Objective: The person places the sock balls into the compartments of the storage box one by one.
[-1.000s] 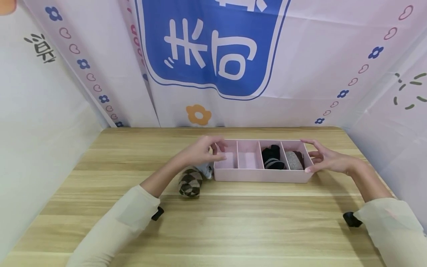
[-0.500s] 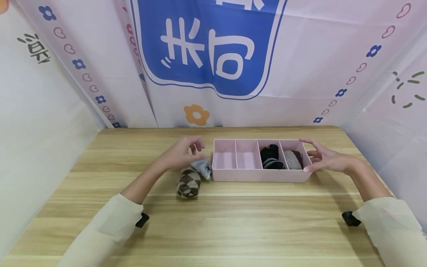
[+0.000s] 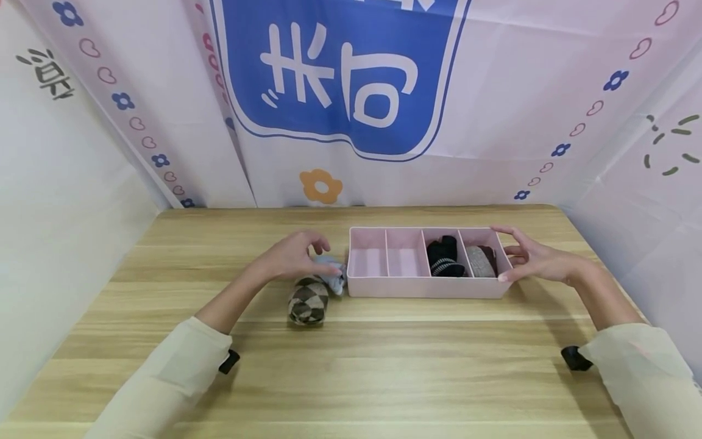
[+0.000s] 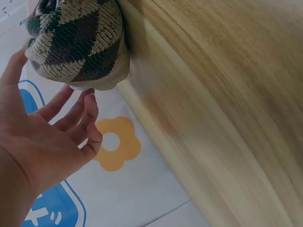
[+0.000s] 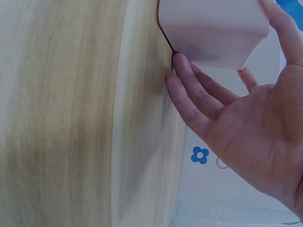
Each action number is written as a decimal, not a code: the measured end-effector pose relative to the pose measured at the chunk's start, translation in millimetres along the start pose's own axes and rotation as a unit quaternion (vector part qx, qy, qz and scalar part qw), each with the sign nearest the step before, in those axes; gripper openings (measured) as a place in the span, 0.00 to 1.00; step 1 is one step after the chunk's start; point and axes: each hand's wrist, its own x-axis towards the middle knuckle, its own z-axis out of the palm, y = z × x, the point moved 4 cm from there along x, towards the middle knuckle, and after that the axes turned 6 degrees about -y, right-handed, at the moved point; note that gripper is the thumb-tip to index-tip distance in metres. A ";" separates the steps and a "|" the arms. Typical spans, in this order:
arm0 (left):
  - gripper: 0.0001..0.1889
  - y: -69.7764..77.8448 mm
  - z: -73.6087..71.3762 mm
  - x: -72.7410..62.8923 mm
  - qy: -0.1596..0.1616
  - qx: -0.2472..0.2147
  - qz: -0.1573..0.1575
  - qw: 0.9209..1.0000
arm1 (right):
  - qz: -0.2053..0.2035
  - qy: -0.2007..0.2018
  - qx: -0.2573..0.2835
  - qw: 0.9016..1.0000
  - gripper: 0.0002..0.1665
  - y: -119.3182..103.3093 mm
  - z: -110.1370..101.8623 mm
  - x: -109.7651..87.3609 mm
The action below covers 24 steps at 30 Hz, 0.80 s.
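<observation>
A pink divided storage box [image 3: 428,288] stands on the table. My right hand [image 3: 540,261] holds its right end, thumb at the front corner and index finger at the back corner. In the right wrist view, the other fingers [image 5: 196,90] lie near the box's end wall. A black rolled sock [image 3: 445,253] and a grey-and-brown one [image 3: 481,261] sit in its two right compartments; the two left ones are bare. Left of the box lie a light blue sock [image 3: 336,281] and a brown checkered rolled sock [image 3: 308,300]. My left hand [image 3: 293,255] hovers over the blue sock, fingers loosely bent.
The wooden table [image 3: 384,372] extends in front of the box and to both sides. A printed curtain [image 3: 482,122] hangs behind the table's back edge, with white sheets along both sides. Black wrist straps [image 3: 576,358] show below the sleeves.
My left hand has moved left from the box's leftmost compartment, then lowered to the light blue sock. The right hand has stayed at the box's right end.
</observation>
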 end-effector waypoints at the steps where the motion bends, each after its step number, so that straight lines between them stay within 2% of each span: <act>1: 0.34 -0.4 0.9 1.0 -0.003 0.010 -0.006 1.000 | 0.000 0.000 0.001 1.000 0.62 0.0 -0.1 -0.2; 5: 0.31 -1.1 3.1 3.6 -0.013 0.042 -0.018 0.999 | -0.002 -0.002 0.005 1.000 0.62 0.6 -0.3 0.1; 11: 0.23 -0.3 5.1 4.6 -0.010 0.043 -0.021 0.999 | -0.005 0.000 0.000 1.000 0.62 0.3 -0.3 0.8; 24: 0.23 -4.1 5.8 6.1 0.006 0.032 -0.028 0.999 | 0.002 -0.002 0.000 1.000 0.62 0.6 -0.5 0.1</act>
